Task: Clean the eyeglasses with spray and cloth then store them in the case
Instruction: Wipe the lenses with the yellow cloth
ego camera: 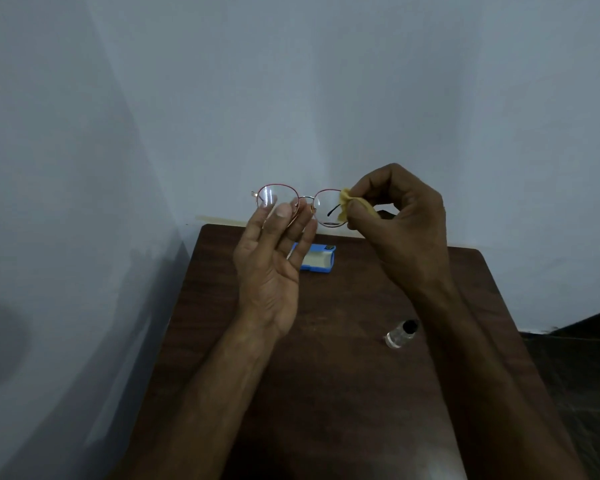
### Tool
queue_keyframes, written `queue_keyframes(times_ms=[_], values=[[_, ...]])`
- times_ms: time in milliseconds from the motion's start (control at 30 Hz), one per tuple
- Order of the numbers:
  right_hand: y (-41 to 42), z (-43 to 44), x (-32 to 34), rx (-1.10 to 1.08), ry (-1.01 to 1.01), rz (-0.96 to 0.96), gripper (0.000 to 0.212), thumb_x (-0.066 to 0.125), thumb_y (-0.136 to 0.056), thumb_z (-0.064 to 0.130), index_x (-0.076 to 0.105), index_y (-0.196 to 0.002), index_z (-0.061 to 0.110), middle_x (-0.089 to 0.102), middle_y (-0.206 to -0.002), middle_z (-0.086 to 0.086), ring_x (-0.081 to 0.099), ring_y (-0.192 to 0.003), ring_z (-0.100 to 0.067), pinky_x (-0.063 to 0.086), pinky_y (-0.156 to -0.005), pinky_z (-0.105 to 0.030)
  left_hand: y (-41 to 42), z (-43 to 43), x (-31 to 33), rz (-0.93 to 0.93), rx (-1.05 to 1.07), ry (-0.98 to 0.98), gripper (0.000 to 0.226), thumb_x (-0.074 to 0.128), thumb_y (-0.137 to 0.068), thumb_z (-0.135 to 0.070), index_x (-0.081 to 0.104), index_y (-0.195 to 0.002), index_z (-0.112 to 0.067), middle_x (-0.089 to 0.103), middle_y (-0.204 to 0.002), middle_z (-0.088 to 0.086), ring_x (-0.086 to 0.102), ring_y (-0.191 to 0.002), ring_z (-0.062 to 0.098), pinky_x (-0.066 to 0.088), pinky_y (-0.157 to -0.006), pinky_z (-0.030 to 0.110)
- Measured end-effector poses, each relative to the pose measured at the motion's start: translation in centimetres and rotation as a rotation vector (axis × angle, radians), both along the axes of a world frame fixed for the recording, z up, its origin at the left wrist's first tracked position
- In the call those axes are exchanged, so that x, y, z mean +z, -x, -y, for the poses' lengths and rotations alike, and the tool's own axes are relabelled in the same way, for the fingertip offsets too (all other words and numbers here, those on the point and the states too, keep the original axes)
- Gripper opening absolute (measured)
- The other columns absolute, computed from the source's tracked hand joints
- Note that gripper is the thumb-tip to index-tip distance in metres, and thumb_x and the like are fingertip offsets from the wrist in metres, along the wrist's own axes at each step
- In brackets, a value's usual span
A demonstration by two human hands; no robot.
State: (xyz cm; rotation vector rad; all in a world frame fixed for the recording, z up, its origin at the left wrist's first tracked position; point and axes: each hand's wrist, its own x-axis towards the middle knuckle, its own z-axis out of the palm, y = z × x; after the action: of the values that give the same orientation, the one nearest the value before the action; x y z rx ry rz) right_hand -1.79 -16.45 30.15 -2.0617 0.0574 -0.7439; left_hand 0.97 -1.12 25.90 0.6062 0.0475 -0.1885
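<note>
The eyeglasses (272, 199) are held up in the air above the far edge of the tabletop (326, 393). The left hand (274, 265) pinches them by the bridge with thumb and fingertips. The right hand (400, 220) has its fingers bunched tight round a yellow cloth (346, 204), pressed to one lens. The blue case (317, 259) (open) sits near the far edge, and the spray bottle (400, 335) lies toward the right edge.

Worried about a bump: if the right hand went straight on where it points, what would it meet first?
The right hand would first press its yellow cloth against the eyeglasses lens; beyond, probably the left hand.
</note>
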Motion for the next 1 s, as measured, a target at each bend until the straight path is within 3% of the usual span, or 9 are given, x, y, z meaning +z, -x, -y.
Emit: queue_keyframes(times_ms=[67, 167, 367, 467, 567, 667, 767, 833, 1000], values=[[0.0, 0.3, 0.0, 0.008, -0.004, -0.018, 0.007, 0.077, -0.092, 0.015, 0.070, -0.091, 0.014, 0.075, -0.085, 0.002, 0.074, -0.082, -0.023, 0.062, -0.070, -0.050, -0.1, 0.4, 0.4, 0.024, -0.004, -0.030, 0.062, 0.072, -0.085, -0.014, 0.056, -0.143, -0.001, 0.080, -0.108, 0.010, 0.078, -0.105, 0.024, 0.063, -0.084, 0.031], [0.2, 0.5, 0.0, 0.018, -0.003, -0.036, 0.006, 0.076, -0.092, 0.016, 0.070, -0.091, 0.014, 0.075, -0.085, 0.000, 0.074, -0.082, -0.024, 0.062, -0.071, -0.051, -0.4, 0.7, 0.3, 0.065, -0.001, -0.111, 0.041, 0.067, -0.096, 0.000, 0.059, -0.135, -0.008, 0.081, -0.099, 0.007, 0.079, -0.094, 0.020, 0.064, -0.082, 0.032], [0.4, 0.6, -0.4, -0.006, 0.008, -0.043, 0.005, 0.076, -0.092, 0.016, 0.071, -0.093, 0.015, 0.075, -0.085, 0.003, 0.074, -0.081, -0.020, 0.063, -0.074, -0.050, -0.5, 1.2, 0.3, 0.070, 0.023, -0.213, 0.033, 0.069, -0.095, 0.003, 0.065, -0.123, -0.014, 0.081, -0.093, 0.003, 0.079, -0.092, 0.019, 0.065, -0.079, 0.032], [0.6, -0.1, -0.4, -0.052, 0.059, -0.018, 0.007, 0.077, -0.093, 0.017, 0.071, -0.097, 0.015, 0.074, -0.088, 0.006, 0.072, -0.082, -0.014, 0.063, -0.073, -0.037, -0.8, 1.4, 0.1, 0.044, 0.055, -0.232, 0.024, 0.070, -0.094, 0.004, 0.070, -0.111, -0.013, 0.078, -0.100, 0.008, 0.079, -0.089, 0.019, 0.064, -0.074, 0.028], [0.5, -1.3, -0.4, -0.162, 0.262, 0.077, 0.016, 0.077, -0.091, 0.011, 0.069, -0.105, 0.012, 0.070, -0.102, 0.002, 0.067, -0.087, -0.011, 0.058, -0.073, -0.027, -1.1, 1.6, -0.2, 0.019, 0.081, -0.240, 0.017, 0.071, -0.094, 0.005, 0.072, -0.102, -0.009, 0.078, -0.100, 0.007, 0.079, -0.087, 0.021, 0.064, -0.072, 0.027], [0.2, -2.7, -1.2, -0.259, 0.458, 0.148, 0.009, 0.074, -0.093, 0.009, 0.072, -0.102, 0.008, 0.066, -0.108, -0.006, 0.063, -0.092, -0.020, 0.055, -0.072, -0.034, -1.3, 1.9, -0.5, 0.000, 0.119, -0.237, 0.013, 0.071, -0.093, 0.007, 0.072, -0.099, -0.004, 0.079, -0.083, -0.001, 0.079, -0.081, 0.018, 0.064, -0.071, 0.027], [0.4, -4.8, -2.5, -0.231, 0.528, 0.166, 0.005, 0.073, -0.094, 0.008, 0.075, -0.099, 0.007, 0.068, -0.107, -0.008, 0.064, -0.091, -0.027, 0.053, -0.071, -0.042, -1.7, 2.0, -0.9, -0.016, 0.185, -0.251, 0.012, 0.078, -0.090, 0.002, 0.076, -0.096, -0.008, 0.079, -0.088, 0.004, 0.077, -0.085, 0.022, 0.062, -0.072, 0.032], [0.9, -5.4, -3.3, -0.207, 0.570, 0.161, 0.003, 0.073, -0.094, 0.008, 0.075, -0.097, 0.007, 0.070, -0.105, -0.007, 0.063, -0.090, -0.027, 0.052, -0.069, -0.041, -2.0, 1.8, -1.1, -0.005, 0.219, -0.265, 0.013, 0.082, -0.084, -0.004, 0.077, -0.090, -0.013, 0.078, -0.089, 0.005, 0.076, -0.085, 0.024, 0.060, -0.074, 0.034], [-0.6, -3.8, -2.0, -0.311, 0.530, 0.192, 0.005, 0.074, -0.094, 0.009, 0.076, -0.098, 0.008, 0.071, -0.098, -0.007, 0.064, -0.085, -0.025, 0.051, -0.069, -0.036, -1.8, 1.7, -1.0, 0.003, 0.202, -0.224, 0.012, 0.072, -0.092, 0.009, 0.070, -0.099, -0.001, 0.078, -0.087, 0.006, 0.078, -0.078, 0.021, 0.063, -0.067, 0.027]])
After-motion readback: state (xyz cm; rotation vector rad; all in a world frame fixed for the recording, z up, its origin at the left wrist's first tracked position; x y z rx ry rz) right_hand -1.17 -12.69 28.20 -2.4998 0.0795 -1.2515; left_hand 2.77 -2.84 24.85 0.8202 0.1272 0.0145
